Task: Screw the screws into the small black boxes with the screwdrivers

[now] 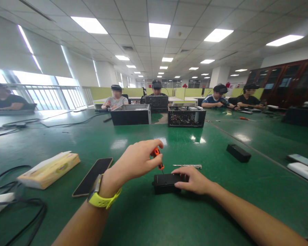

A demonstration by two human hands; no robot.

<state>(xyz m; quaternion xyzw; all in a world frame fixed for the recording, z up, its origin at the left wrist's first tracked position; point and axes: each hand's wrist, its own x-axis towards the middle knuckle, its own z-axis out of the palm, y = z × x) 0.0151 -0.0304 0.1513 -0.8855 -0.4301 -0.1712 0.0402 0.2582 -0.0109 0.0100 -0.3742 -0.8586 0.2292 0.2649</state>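
An orange and black screwdriver (157, 159) is held upright, slightly tilted, in the fingers of my left hand (136, 159). Its shaft points down at the back edge of a small black box (164, 182) on the green table; whether the tip touches is too small to tell. My right hand (195, 179) grips the right end of this box, thumb in front and fingers over the top. Just behind the box lies a silver screwdriver with a clear handle (188, 166). A yellow-green watch strap circles my left wrist.
A phone (92, 177) and a tissue pack (50, 169) lie left on the table (133, 222), near black cables (39, 208). Another black box (238, 152) is at right. Two metal cases (130, 116) (187, 118) stand ahead. Several people sit beyond.
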